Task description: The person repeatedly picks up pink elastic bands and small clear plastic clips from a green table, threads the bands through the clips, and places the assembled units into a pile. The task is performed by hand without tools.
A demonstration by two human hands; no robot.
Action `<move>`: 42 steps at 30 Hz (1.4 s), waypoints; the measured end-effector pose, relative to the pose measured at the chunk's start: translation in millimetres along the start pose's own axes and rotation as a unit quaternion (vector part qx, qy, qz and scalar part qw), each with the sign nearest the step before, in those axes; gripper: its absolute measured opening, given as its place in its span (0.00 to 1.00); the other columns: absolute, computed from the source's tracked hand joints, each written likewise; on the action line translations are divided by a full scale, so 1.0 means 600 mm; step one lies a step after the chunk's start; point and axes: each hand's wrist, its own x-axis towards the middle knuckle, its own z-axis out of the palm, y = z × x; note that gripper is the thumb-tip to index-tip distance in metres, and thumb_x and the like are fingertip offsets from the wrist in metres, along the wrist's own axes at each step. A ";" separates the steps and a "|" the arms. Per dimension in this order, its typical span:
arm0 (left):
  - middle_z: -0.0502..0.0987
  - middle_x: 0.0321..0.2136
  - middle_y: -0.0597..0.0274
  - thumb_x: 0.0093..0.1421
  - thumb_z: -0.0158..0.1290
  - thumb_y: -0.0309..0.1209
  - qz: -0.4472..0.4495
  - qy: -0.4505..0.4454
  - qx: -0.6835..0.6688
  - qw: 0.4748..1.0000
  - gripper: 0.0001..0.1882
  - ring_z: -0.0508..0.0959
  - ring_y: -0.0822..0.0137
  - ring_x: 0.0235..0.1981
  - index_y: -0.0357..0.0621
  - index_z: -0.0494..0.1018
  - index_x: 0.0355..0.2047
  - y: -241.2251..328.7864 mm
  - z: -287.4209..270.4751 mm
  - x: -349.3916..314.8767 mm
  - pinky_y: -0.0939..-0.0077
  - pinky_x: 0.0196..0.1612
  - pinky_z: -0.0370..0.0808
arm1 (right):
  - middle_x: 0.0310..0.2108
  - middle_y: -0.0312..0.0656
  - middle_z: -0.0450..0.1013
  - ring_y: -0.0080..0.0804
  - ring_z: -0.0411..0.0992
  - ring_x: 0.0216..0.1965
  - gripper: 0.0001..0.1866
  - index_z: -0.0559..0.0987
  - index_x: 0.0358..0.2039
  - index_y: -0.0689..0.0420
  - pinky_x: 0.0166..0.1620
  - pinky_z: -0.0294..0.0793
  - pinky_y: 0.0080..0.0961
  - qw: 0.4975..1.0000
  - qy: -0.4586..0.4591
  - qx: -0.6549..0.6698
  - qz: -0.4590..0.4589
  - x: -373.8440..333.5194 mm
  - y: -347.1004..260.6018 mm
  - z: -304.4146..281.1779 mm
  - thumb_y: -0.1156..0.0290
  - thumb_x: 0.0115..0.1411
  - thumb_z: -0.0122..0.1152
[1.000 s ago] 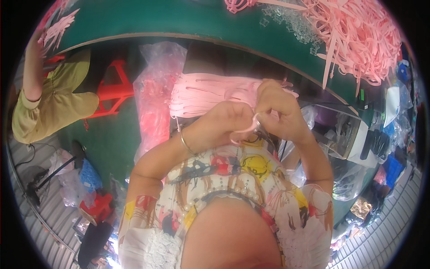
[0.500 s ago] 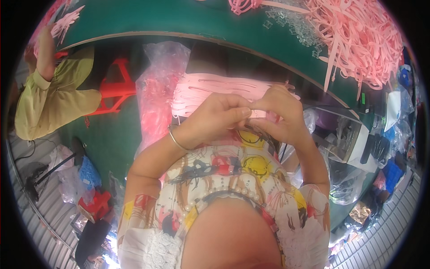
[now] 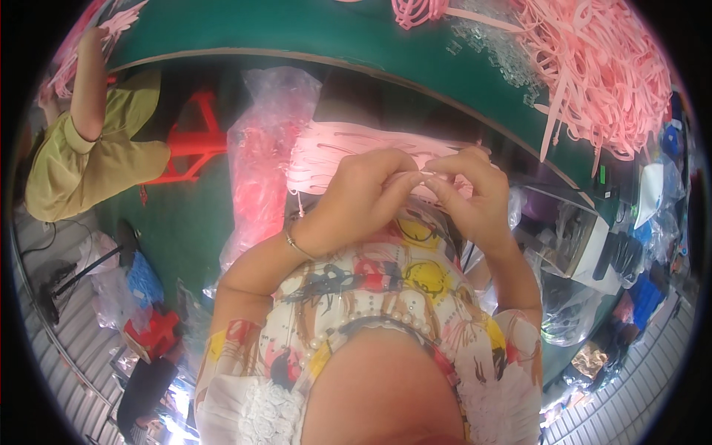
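Note:
Over my lap lies a bundle of flat pink straps [image 3: 317, 157], side by side, with a thin cord end hanging at its left. My left hand [image 3: 371, 191] is closed in a pinch at the near edge of the bundle. Facing it, my right hand [image 3: 476, 194] pinches too, with its fingers curled, and the fingertips of both hands meet. Between them a bit of pink strap [image 3: 425, 191] shows; my fingers hide most of it, and any smaller part there cannot be made out.
A green table [image 3: 297, 33] spans the far side, bearing a tangled heap of pink straps [image 3: 601, 74] and small clear plastic pieces [image 3: 493, 48]. A clear bag of pink items [image 3: 263, 148] stands left, beside a red stool [image 3: 194, 144]. Another person [image 3: 96, 159] sits far left.
My fingertips have come closer together, and less of the pink strap shows between them. My left hand's fingers are more bent. The view has shifted slightly.

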 end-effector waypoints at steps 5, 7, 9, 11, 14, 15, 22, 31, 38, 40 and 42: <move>0.69 0.20 0.70 0.64 0.51 0.32 -0.181 -0.077 -0.279 0.940 0.10 0.67 0.80 0.21 0.39 0.72 0.29 0.007 -0.012 -0.001 0.85 0.24 0.64 | 0.28 0.37 0.77 0.30 0.70 0.28 0.06 0.80 0.30 0.57 0.40 0.64 0.28 0.998 0.039 0.039 -0.026 -0.007 -0.002 0.019 0.76 0.49 0.65; 0.68 0.18 0.71 0.63 0.51 0.32 -0.203 -0.099 -0.316 0.921 0.09 0.65 0.81 0.19 0.40 0.72 0.29 0.003 -0.018 -0.002 0.86 0.23 0.61 | 0.28 0.37 0.77 0.31 0.70 0.28 0.06 0.80 0.30 0.56 0.41 0.63 0.29 0.997 0.043 0.052 -0.041 -0.008 -0.003 0.024 0.76 0.48 0.65; 0.68 0.18 0.71 0.62 0.51 0.31 -0.225 -0.122 -0.369 0.894 0.09 0.65 0.81 0.19 0.40 0.72 0.28 -0.004 -0.025 -0.004 0.86 0.22 0.61 | 0.27 0.36 0.76 0.31 0.70 0.29 0.07 0.80 0.30 0.55 0.43 0.62 0.30 0.997 0.003 0.038 -0.074 -0.005 -0.003 0.019 0.76 0.48 0.65; 0.69 0.20 0.70 0.61 0.52 0.29 -0.245 -0.144 -0.435 0.854 0.07 0.66 0.81 0.21 0.39 0.73 0.28 -0.018 -0.029 -0.008 0.87 0.22 0.62 | 0.26 0.36 0.75 0.31 0.70 0.30 0.07 0.80 0.30 0.55 0.45 0.61 0.32 0.993 -0.045 0.023 -0.103 0.000 -0.006 0.010 0.76 0.48 0.65; 0.70 0.20 0.70 0.60 0.52 0.29 -0.240 -0.173 -0.475 0.829 0.06 0.67 0.81 0.21 0.39 0.73 0.29 -0.043 -0.032 -0.007 0.88 0.23 0.63 | 0.27 0.35 0.74 0.32 0.70 0.31 0.07 0.80 0.31 0.55 0.46 0.61 0.32 0.984 -0.118 0.007 -0.133 0.006 -0.012 -0.006 0.76 0.49 0.65; 0.69 0.19 0.70 0.60 0.53 0.29 -0.241 -0.175 -0.460 0.836 0.07 0.66 0.81 0.20 0.38 0.73 0.29 -0.041 -0.031 -0.006 0.87 0.23 0.62 | 0.27 0.34 0.74 0.32 0.70 0.31 0.07 0.80 0.31 0.55 0.45 0.61 0.32 0.981 -0.135 0.006 -0.140 0.010 -0.011 -0.010 0.76 0.49 0.64; 0.73 0.21 0.65 0.56 0.56 0.27 -0.062 -0.105 -0.175 0.977 0.07 0.73 0.74 0.23 0.38 0.74 0.33 0.010 -0.034 0.005 0.78 0.26 0.68 | 0.30 0.37 0.76 0.25 0.71 0.34 0.07 0.80 0.32 0.59 0.40 0.68 0.22 0.959 -0.199 0.199 0.028 0.048 0.001 -0.036 0.74 0.52 0.64; 0.75 0.23 0.59 0.55 0.53 0.24 0.145 0.111 0.065 0.981 0.03 0.75 0.61 0.23 0.41 0.73 0.32 -0.027 -0.027 0.008 0.70 0.30 0.71 | 0.35 0.40 0.75 0.27 0.72 0.39 0.13 0.77 0.37 0.62 0.43 0.70 0.25 0.884 -0.301 0.335 0.125 0.104 0.032 -0.011 0.78 0.50 0.65; 0.75 0.31 0.57 0.64 0.46 0.29 -0.054 0.087 -0.539 0.836 0.13 0.76 0.68 0.34 0.35 0.68 0.46 -0.041 -0.104 -0.021 0.73 0.42 0.73 | 0.40 0.48 0.70 0.46 0.67 0.43 0.17 0.75 0.41 0.60 0.48 0.65 0.38 0.985 -0.052 0.031 -0.163 0.083 -0.032 0.064 0.72 0.50 0.63; 0.75 0.36 0.53 0.64 0.45 0.28 -0.037 0.119 -0.582 0.804 0.15 0.76 0.66 0.39 0.31 0.68 0.48 -0.029 -0.102 -0.014 0.71 0.45 0.75 | 0.31 0.44 0.70 0.35 0.69 0.34 0.10 0.73 0.37 0.60 0.39 0.68 0.30 0.986 -0.106 0.112 -0.062 0.071 -0.027 0.117 0.70 0.57 0.58; 0.75 0.43 0.49 0.62 0.43 0.26 0.006 0.136 -0.496 0.858 0.15 0.76 0.62 0.44 0.30 0.71 0.46 -0.051 -0.127 -0.008 0.68 0.50 0.73 | 0.27 0.40 0.69 0.27 0.69 0.29 0.07 0.72 0.35 0.60 0.34 0.69 0.26 0.946 -0.214 0.225 0.089 0.069 -0.027 0.136 0.70 0.60 0.55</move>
